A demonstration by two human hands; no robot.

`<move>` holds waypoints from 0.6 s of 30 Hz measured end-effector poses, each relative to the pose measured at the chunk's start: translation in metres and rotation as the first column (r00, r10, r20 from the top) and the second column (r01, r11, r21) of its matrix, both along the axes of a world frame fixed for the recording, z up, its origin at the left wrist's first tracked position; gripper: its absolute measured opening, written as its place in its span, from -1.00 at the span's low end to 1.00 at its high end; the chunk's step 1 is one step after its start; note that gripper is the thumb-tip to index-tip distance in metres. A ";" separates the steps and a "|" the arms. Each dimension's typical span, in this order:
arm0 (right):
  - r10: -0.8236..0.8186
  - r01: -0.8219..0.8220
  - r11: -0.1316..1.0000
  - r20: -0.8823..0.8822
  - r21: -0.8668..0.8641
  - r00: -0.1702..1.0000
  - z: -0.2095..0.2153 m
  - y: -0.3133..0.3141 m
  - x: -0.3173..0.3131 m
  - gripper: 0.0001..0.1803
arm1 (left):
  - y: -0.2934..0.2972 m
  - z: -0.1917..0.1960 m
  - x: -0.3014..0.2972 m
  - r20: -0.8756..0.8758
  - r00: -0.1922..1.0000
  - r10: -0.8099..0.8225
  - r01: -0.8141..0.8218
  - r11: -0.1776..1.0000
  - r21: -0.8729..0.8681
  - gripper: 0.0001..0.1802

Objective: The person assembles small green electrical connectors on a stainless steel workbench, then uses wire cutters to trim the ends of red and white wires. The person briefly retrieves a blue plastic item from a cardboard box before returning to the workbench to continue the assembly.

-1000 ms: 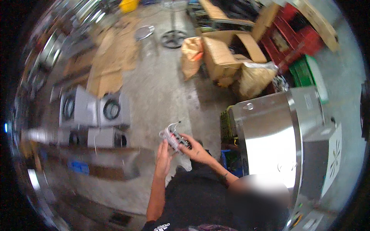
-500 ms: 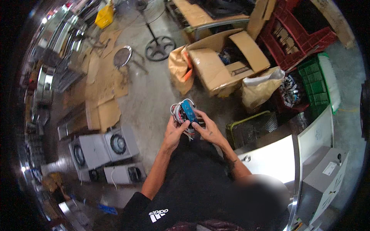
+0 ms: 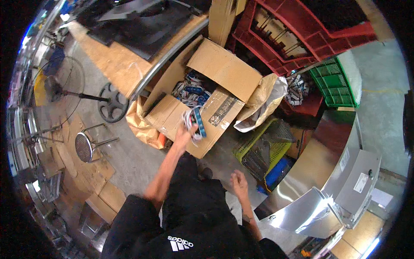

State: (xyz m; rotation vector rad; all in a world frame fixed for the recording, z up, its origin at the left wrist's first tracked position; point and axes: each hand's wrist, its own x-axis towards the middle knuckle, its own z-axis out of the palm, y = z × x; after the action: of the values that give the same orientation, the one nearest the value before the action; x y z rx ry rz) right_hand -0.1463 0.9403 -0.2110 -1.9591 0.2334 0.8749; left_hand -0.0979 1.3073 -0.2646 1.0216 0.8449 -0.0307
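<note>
Left hand grasps a blue oblong white-cabled part over a brown cardboard box. Right hand hangs, fingers loose.

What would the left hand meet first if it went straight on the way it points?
Likely the pile of blue wired units inside the open cardboard box; the near flap could come first, as the height of the left hand is unclear.

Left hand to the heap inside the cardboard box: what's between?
The head view shows the blue cabled strip held by the left hand, then an open cardboard flap, before the heap.
</note>
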 end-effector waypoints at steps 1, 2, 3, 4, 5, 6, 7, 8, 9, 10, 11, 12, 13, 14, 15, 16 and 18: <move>-0.012 0.011 0.999 -0.018 -0.035 1.000 -0.015 -0.008 -0.015 -0.54 | 0.014 -0.039 0.025 -0.018 1.000 -0.024 0.027 0.973 0.229 -0.29; -0.103 0.100 0.994 -0.063 -0.049 0.993 -0.038 -0.016 -0.039 -0.56 | 0.040 -0.076 0.057 -0.115 0.977 -0.179 0.210 0.894 0.395 -0.29; -0.170 0.163 0.984 -0.111 -0.071 0.979 -0.050 -0.027 -0.061 -0.58 | 0.064 -0.103 0.084 -0.234 0.928 -0.291 0.372 0.767 0.523 -0.29; -0.248 0.230 0.966 -0.166 -0.120 0.954 -0.059 -0.024 -0.085 -0.59 | 0.079 -0.091 0.124 -0.401 0.850 -0.341 0.512 0.712 0.480 -0.35; -0.284 0.249 0.953 -0.221 -0.171 0.933 -0.053 -0.023 -0.092 -0.61 | 0.091 -0.153 0.132 -0.261 0.935 -0.241 0.353 0.709 0.610 -0.45; -0.330 0.274 0.935 -0.268 -0.224 0.905 -0.054 -0.023 -0.099 -0.62 | 0.103 -0.192 0.147 -0.314 0.921 -0.231 0.349 0.848 0.398 -0.47; -0.349 0.296 0.930 -0.273 -0.219 0.896 -0.056 -0.021 -0.121 -0.62 | 0.106 -0.194 0.169 -0.355 0.910 -0.215 0.336 0.884 0.326 -0.47; -0.329 0.279 0.939 -0.289 -0.203 0.899 -0.053 -0.025 -0.128 -0.62 | 0.114 -0.232 0.173 -0.326 0.938 -0.121 0.244 0.898 0.367 -0.54; -0.337 0.289 0.937 -0.295 -0.195 0.894 -0.056 -0.025 -0.143 -0.62 | 0.117 -0.240 0.185 -0.334 0.938 -0.090 0.168 0.962 0.213 -0.61; -0.387 0.322 0.917 -0.334 -0.233 0.860 -0.057 -0.022 -0.160 -0.63 | 0.118 -0.244 0.195 -0.353 0.934 -0.061 0.086 0.995 0.056 -0.69; -0.420 0.337 0.902 -0.373 -0.268 0.827 -0.058 -0.023 -0.171 -0.63 | 0.121 -0.258 0.201 -0.356 0.934 -0.016 0.035 0.998 0.046 -0.74; -0.464 0.366 0.881 -0.405 -0.300 0.788 -0.061 -0.012 -0.177 -0.64 | 0.122 -0.273 0.211 -0.353 0.935 0.016 -0.002 0.999 0.039 -0.80; -0.490 0.369 0.868 -0.453 -0.332 0.744 -0.061 -0.005 -0.181 -0.61 | 0.125 -0.286 0.216 -0.343 0.939 0.006 0.002 1.000 0.023 -0.84; -0.498 0.384 0.865 -0.465 -0.323 0.732 -0.065 -0.001 -0.186 -0.61 | 0.123 -0.296 0.223 -0.374 0.927 0.007 0.000 1.000 0.017 -0.83; -0.510 0.398 0.859 -0.478 -0.320 0.715 -0.062 0.000 -0.196 -0.60 | 0.118 -0.302 0.229 -0.410 0.912 0.003 0.000 1.000 0.006 -0.82; -0.517 0.410 0.856 -0.491 -0.316 0.701 -0.060 -0.001 -0.204 -0.60 | 0.114 -0.307 0.234 -0.445 0.895 0.003 -0.005 1.000 -0.003 -0.81; -0.570 0.507 0.816 -0.529 -0.278 0.629 -0.058 -0.005 -0.212 -0.57 | 0.104 -0.325 0.235 -0.359 0.931 0.068 -0.088 0.995 -0.041 -0.79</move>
State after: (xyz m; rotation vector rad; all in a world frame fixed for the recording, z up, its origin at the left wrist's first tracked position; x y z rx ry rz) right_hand -0.3584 0.9353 -0.2687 -1.4900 1.2046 1.0438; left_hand 0.1368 1.4112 -0.5900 0.9414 1.2098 -0.1767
